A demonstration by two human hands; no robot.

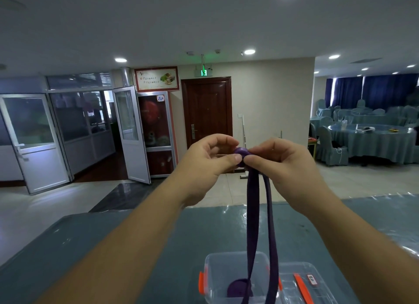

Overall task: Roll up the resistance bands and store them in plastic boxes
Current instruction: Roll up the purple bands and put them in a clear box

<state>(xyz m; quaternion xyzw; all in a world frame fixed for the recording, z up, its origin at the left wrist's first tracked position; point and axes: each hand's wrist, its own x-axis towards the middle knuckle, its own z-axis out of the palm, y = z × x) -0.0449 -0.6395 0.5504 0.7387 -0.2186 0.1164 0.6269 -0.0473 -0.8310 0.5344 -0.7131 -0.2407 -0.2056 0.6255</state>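
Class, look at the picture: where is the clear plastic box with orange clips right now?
In the head view the plastic box sits open on the blue-green table, bottom centre, below both raised hands, its lid lying beside it on the right.

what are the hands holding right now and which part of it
Both hands, left hand and right hand, pinch the purple resistance band at its rolled-up top end; the rest hangs loose.

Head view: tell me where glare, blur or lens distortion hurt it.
Head view: wide-angle bending curves the table edge and stretches the forearms; ceiling lights glare on the glossy table cover near its far right edge; the room behind is dim and soft; both hands, left and right, and the purple band stay fairly sharp; the plastic box is cut off by the frame's bottom edge.
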